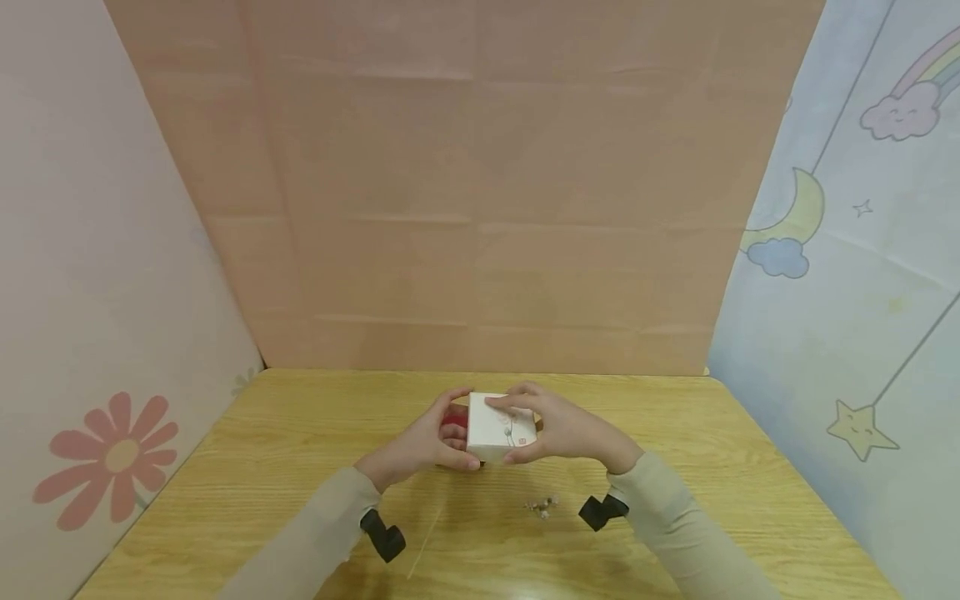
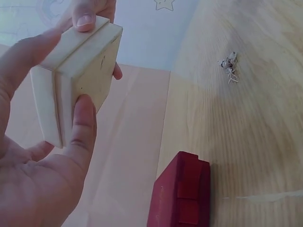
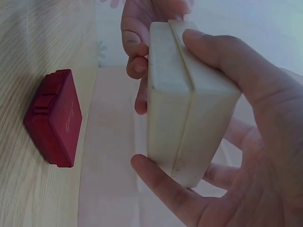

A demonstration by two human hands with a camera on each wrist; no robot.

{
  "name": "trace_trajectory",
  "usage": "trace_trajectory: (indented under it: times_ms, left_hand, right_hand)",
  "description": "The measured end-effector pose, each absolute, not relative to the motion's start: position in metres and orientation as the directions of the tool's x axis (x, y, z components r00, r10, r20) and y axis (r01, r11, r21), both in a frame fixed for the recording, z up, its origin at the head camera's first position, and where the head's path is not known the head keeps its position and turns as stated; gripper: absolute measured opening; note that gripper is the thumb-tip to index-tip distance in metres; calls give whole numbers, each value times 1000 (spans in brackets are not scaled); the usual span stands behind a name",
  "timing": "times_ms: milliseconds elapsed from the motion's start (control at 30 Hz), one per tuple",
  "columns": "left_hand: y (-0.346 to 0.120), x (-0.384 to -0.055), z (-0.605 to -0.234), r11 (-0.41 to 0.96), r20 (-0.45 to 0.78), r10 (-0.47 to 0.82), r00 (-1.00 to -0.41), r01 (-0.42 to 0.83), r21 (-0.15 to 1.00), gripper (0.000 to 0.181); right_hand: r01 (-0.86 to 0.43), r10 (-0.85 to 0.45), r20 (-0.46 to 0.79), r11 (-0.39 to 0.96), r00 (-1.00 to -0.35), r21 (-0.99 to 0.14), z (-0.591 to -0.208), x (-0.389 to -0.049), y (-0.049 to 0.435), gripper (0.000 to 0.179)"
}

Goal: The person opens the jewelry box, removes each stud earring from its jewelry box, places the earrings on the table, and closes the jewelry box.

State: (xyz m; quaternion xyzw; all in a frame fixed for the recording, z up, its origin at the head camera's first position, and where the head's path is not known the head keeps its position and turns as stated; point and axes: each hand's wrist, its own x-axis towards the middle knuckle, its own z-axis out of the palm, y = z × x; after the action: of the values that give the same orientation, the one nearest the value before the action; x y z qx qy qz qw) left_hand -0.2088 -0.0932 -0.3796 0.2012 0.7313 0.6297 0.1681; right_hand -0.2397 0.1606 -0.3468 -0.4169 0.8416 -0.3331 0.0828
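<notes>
A small white box (image 1: pixel 501 427) with a fine printed drawing on its top is held above the table between both hands. A seam runs around its sides, and the lid sits on it in the wrist views. My left hand (image 1: pixel 427 439) grips the box's left side, with fingers and thumb on opposite faces. From the other side my right hand (image 1: pixel 570 427) grips it, thumb at the near edge and fingers over the top. On the table behind the white box lies a dark red box (image 3: pixel 59 120) with gold script, partly hidden by the left hand in the head view.
A small cluster of shiny, pale pieces (image 1: pixel 542 506), perhaps jewelry, lies on the wooden table (image 1: pixel 300 467) nearer the person. A thin pale line (image 1: pixel 426 542) crosses the tabletop left of it. Printed sheets stand on both sides, and a plain peach sheet (image 1: pixel 480 208) at the back.
</notes>
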Motion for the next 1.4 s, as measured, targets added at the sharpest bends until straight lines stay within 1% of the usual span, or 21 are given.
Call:
trace_trajectory:
  times_ms: [133,267,467,567,667,733,833,933,1067,1200,1400]
  left_hand:
    - [-86,-216,-373,170,-4,507,-862,96,981,98]
    - [-77,-229,-370,234,-13,500,-866,120,965,94]
    - [-60,-249,-368,347,-22,495,-869,174,922,98]
    - [-53,-258,-372,402,-24,491,-871,202,893,96]
    - [-46,-264,-378,487,-16,477,-879,250,837,93]
    - [-41,-269,-384,574,-2,457,-890,292,765,92]
    - [-32,-273,-392,706,20,424,-906,344,619,92]
    - [-24,-278,-401,828,42,388,-921,368,422,91]
    - [-16,-282,-413,906,32,365,-930,363,215,90]
    - [-10,-283,-420,930,1,355,-935,353,100,89]
    - [-7,-281,-424,941,-20,339,-941,338,18,87]
  right_hand:
    - [-641,-748,150,425,-646,-639,-347,-245,168,77]
    - [-624,-729,145,446,-669,-641,-348,-253,175,78]
    - [-603,-709,137,464,-692,-648,-355,-270,185,78]
    - [-598,-704,129,474,-698,-646,-363,-278,189,77]
    - [-590,-702,117,483,-703,-647,-372,-285,192,77]
    - [-582,-698,105,493,-709,-647,-379,-290,194,78]
    - [-564,-696,82,500,-713,-657,-390,-296,197,79]
    - [-574,-706,67,513,-705,-638,-402,-301,200,79]
    - [-580,-710,39,540,-703,-610,-417,-305,201,79]
    - [-558,-703,-2,566,-711,-606,-428,-307,201,80]
    - [-542,-701,-32,579,-712,-609,-435,-309,200,80]
